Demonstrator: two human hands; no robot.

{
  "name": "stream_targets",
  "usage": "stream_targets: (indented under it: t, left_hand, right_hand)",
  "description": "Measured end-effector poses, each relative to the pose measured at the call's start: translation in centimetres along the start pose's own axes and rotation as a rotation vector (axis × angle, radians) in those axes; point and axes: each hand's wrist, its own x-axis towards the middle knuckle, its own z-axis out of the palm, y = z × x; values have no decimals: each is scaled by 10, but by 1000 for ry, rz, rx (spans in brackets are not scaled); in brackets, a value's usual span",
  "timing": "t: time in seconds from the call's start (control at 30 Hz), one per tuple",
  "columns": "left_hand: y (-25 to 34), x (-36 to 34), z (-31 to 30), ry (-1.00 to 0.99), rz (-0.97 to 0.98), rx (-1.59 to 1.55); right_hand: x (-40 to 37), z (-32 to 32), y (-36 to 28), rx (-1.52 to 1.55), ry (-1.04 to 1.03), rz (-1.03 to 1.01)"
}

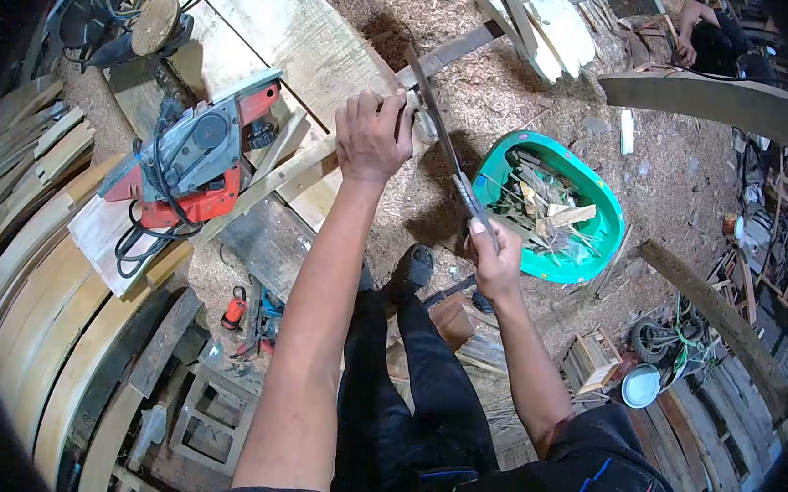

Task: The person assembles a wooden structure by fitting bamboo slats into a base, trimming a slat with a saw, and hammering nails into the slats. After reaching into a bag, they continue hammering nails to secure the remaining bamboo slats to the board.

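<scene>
My left hand (373, 138) is closed over the end part of a long, narrow wooden strip (266, 184), pressing it at the edge of the pale plank bench (293, 43). In my right hand (497, 255) is the handle of a long, narrow dark-bladed tool (441, 128), seen nearly edge-on. Its blade slants up and left past the end of the strip, close to my left fingers. Left of the strip, a red and grey electric planer (200, 150) with a black cord lies on a board. My fingers hide part of the strip.
A green tub (614, 231) of wood offcuts stands right of my right hand. Curved planks (61, 315) are stacked at the left. Wood shavings cover the floor (546, 327). Another person (717, 36) is at the upper right. A white bucket (640, 386) stands lower right.
</scene>
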Motion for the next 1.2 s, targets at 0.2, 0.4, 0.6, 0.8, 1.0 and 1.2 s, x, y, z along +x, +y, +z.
stream_targets:
  t: [0.2, 0.4, 0.6, 0.8, 1.0, 1.2]
  left_hand:
    - [-2, 1, 1, 18, 15, 0]
    - [-2, 2, -1, -3, 15, 14]
    - [1, 2, -1, -13, -5, -3]
    - [-4, 1, 2, -10, 13, 1]
    - [-1, 1, 0, 2, 19, -11]
    - [-4, 1, 2, 1, 34, 32]
  right_hand:
    - [-8, -2, -4, -9, -15, 30]
    - [-7, 1, -6, -3, -33, 43]
    - [16, 7, -24, -56, -36, 53]
    - [13, -3, -15, -135, -35, 4]
    - [11, 5, -34, -112, -35, 32]
    - [66, 19, -48, -178, -59, -2]
